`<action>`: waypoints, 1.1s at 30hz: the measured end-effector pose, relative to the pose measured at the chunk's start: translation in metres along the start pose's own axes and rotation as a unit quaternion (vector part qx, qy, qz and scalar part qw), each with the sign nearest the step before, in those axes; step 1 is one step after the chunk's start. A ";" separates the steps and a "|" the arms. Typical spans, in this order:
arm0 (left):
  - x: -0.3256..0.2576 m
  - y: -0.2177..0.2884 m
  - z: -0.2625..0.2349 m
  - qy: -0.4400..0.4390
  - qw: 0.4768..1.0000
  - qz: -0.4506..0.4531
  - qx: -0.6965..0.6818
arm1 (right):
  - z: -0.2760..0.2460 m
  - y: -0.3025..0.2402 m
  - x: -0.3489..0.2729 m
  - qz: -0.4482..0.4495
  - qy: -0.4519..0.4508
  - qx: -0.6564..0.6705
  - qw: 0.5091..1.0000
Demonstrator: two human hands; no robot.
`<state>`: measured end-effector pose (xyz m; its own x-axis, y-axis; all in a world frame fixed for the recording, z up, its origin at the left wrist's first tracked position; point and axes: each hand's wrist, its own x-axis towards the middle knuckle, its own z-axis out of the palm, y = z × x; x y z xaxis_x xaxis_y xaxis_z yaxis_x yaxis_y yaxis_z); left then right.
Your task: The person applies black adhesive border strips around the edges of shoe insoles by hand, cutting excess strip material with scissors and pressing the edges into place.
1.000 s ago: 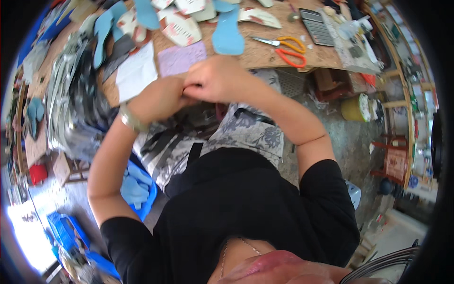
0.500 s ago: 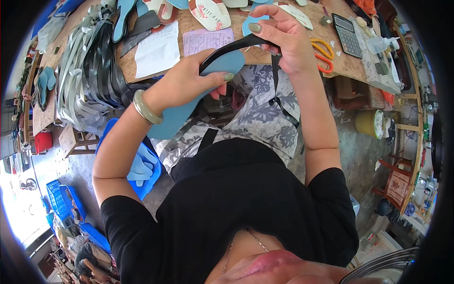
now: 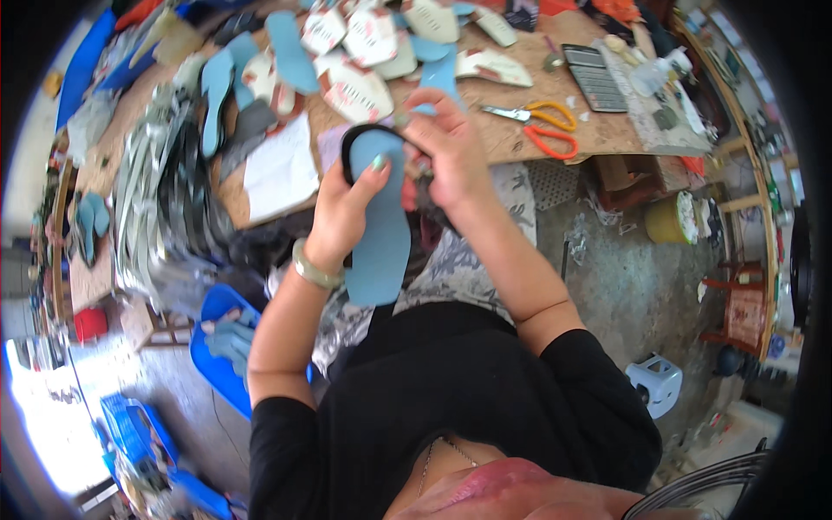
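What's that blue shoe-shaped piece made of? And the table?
The blue insole, held in both hands, looks like soft matte foam or rubber: flat, dull, with a dark rim at its top. The table looks like bare pressed wood board: brown, speckled, unshiny.

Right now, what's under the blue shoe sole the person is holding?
Under the blue sole, a dark strip curls around its top edge, and patterned cloth on the lap shows below. The left hand and right hand hide whatever else lies beneath.

Between the fingers (image 3: 379, 165) a matt, smooth blue foam-like insole (image 3: 380, 234) carries a black rubbery rim, above a rough, bare chipboard-looking tabletop (image 3: 520, 139) beyond the fingertips.
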<state>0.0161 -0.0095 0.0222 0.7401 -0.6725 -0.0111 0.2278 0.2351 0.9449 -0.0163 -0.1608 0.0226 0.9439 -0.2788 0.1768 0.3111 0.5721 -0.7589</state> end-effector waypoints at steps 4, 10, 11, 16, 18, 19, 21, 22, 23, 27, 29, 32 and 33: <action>-0.004 -0.003 0.003 0.014 0.999 0.035 -0.028 | 0.007 -0.003 -0.003 0.034 -0.027 -0.014 0.999; 0.000 -0.007 0.001 0.148 0.979 0.134 -0.039 | 0.006 0.007 -0.019 -0.095 0.001 -0.220 0.971; 0.002 -0.009 0.004 0.146 0.980 0.133 -0.040 | 0.003 0.011 -0.022 -0.147 0.009 -0.274 0.950; 0.007 -0.016 0.009 0.140 0.967 0.207 -0.057 | -0.006 0.023 -0.029 -0.248 -0.014 -0.385 0.889; 0.006 -0.017 0.009 0.162 0.962 0.210 -0.062 | -0.007 0.025 -0.030 -0.252 -0.016 -0.398 0.882; 0.004 -0.017 0.008 0.162 0.962 0.209 -0.063 | -0.007 0.025 -0.030 -0.258 -0.017 -0.410 0.875; -0.001 -0.016 0.008 0.158 0.963 0.208 -0.071 | -0.008 0.025 -0.029 -0.277 -0.021 -0.400 0.874; -0.003 -0.013 0.011 0.164 0.961 0.211 -0.068 | -0.009 0.025 -0.029 -0.295 -0.025 -0.390 0.872; -0.004 -0.011 0.012 0.164 0.961 0.211 -0.069 | -0.008 0.024 -0.030 -0.294 -0.026 -0.391 0.872; -0.006 -0.008 0.014 0.174 0.957 0.230 -0.038 | -0.005 0.024 -0.031 -0.288 -0.046 -0.384 0.876; -0.008 -0.008 0.011 0.163 0.960 0.224 -0.037 | -0.005 0.025 -0.030 -0.294 -0.047 -0.396 0.869; -0.013 -0.003 0.014 0.169 0.959 0.228 -0.015 | 0.000 0.022 -0.031 -0.293 -0.054 -0.367 0.882; -0.014 0.000 0.014 0.170 0.959 0.227 -0.016 | 0.003 0.020 -0.030 -0.295 -0.060 -0.358 0.884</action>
<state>-0.0036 -0.0098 0.0272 0.9300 -0.2286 0.2877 -0.1520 0.4736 0.8675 -0.0379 -0.1385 0.0035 0.6588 -0.2579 0.7067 0.6437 -0.2929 -0.7070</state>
